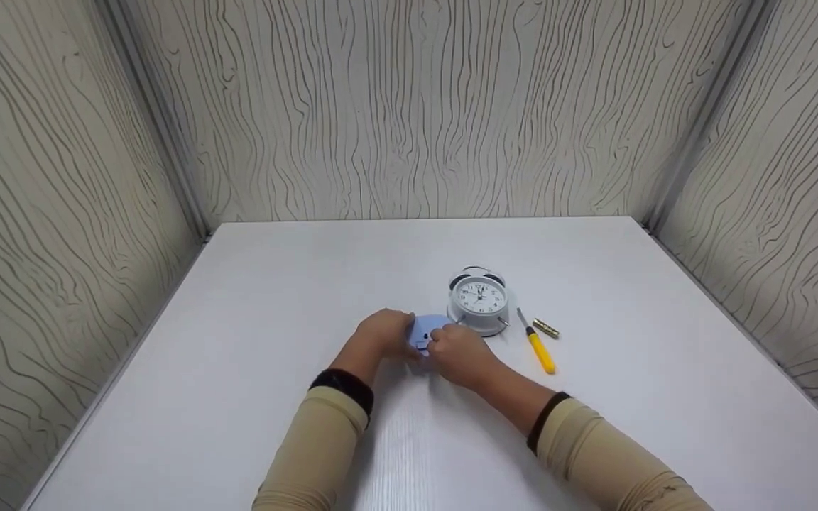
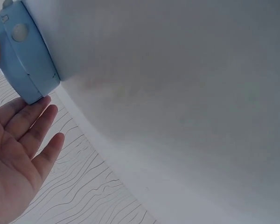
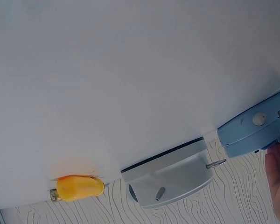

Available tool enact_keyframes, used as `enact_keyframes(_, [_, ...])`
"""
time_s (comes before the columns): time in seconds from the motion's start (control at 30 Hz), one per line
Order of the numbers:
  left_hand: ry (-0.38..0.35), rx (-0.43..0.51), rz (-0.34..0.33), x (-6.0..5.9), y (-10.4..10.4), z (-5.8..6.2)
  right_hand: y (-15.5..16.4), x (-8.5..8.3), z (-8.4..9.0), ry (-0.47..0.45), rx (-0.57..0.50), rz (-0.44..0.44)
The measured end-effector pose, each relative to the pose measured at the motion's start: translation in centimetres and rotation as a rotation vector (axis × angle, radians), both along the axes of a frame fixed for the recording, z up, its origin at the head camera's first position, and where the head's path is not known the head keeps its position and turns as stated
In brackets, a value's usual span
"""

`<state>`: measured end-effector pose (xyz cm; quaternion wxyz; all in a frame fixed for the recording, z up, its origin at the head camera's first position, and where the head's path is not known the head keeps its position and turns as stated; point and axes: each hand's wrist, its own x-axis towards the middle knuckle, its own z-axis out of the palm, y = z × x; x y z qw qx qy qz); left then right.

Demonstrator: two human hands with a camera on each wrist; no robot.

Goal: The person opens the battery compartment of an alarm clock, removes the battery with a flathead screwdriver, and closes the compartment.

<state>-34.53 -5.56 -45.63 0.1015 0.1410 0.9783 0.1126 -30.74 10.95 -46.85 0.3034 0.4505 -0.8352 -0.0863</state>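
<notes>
- The left hand [image 1: 385,332] holds a blue case [image 1: 430,323] between thumb and fingers.
- The right hand [image 1: 462,355] touches it with curled fingers; whether they pinch anything is hidden.
- The case lies on the table [image 1: 274,284], just left of an alarm clock [image 1: 480,298].
- Right of that lie a screwdriver [image 1: 540,353] and battery [image 1: 545,328].

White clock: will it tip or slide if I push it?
The white clock probably won't tip, because it lies flat on its back. It might slide instead, since the table looks smooth. Its thin legs stick out, so they could snag.
</notes>
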Motion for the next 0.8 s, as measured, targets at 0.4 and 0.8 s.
enact_keyframes(0.4, [-0.009, 0.015, -0.017, 0.04, -0.14, 0.40, -0.10, 0.18, -0.28, -0.040, -0.040, -0.047])
enact_keyframes(0.8, [0.028, -0.020, -0.058, 0.06, -0.16, 0.48, -0.21, 0.22, 0.21, -0.117, 0.072, -0.056])
